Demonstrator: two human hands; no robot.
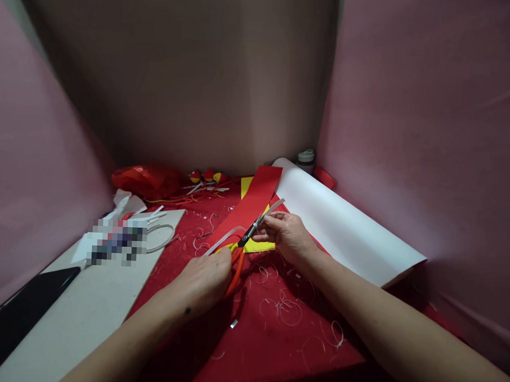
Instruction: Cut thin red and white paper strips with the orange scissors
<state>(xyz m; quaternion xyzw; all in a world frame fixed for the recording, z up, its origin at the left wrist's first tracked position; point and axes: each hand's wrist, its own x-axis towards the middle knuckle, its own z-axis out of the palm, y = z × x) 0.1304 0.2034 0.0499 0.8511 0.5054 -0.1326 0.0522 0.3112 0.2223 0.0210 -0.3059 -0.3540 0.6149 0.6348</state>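
Observation:
My left hand (204, 279) grips scissors (248, 234) with orange and yellow handles and dark blades pointing up and to the right. My right hand (285, 232) pinches a thin white strip (275, 206) close to the blade tips. Another length of white strip (223, 240) curves above my left hand; whether both are one piece I cannot tell. Beneath the blades lie a long red ribbed sheet (254, 198) and yellow sheets (261, 246), partly covered by the hands.
A large white roll (342, 217) lies along the right. Thread scraps (286, 310) litter the red cloth (265, 349). At left are a pale board (102, 302) and a black flat object (26, 299). Behind sit a red bag (145, 180), red-yellow balls (209, 176) and a lidded cup (306, 160).

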